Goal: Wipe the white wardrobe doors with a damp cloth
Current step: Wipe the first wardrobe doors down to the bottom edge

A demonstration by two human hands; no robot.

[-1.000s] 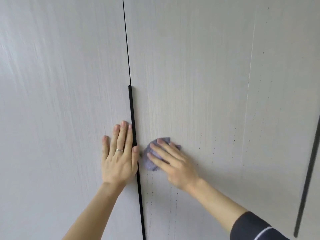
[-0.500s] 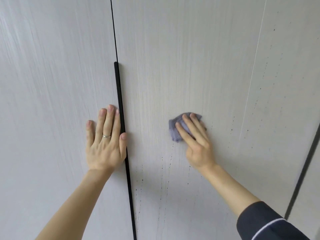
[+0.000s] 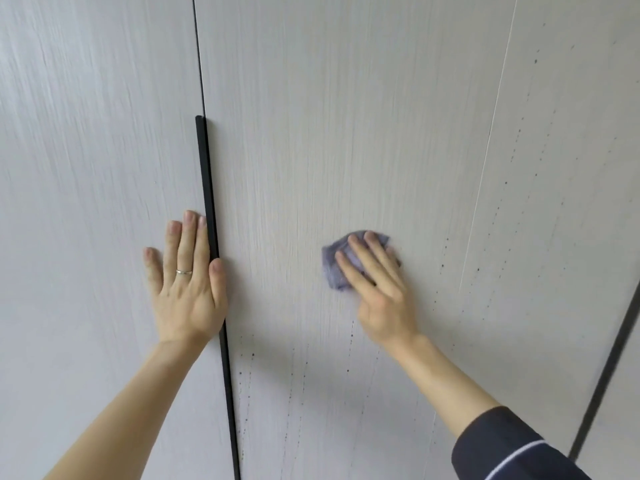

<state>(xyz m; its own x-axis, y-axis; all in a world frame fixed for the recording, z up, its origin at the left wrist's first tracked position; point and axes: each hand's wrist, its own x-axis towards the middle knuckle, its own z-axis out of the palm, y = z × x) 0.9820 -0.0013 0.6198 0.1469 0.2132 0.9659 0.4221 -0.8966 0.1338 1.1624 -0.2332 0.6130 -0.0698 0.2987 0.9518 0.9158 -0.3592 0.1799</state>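
Right hand [image 3: 381, 296] flat on cloth [image 3: 334, 268]

Landmark: vertical handle strip [image 3: 211, 216]. Your left hand [image 3: 187, 289] lies flat on the door [image 3: 86, 168] left of it, thumb touching the strip. Your right hand [image 3: 379, 292] presses the cloth [image 3: 334, 268] against the door [image 3: 346, 133] right of it, well apart from the strip.

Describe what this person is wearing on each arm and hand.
The left hand wears a thin silver ring on the ring finger, and its forearm is bare. The right hand wears nothing, but a dark navy sleeve with a thin white stripe is pushed up that arm.
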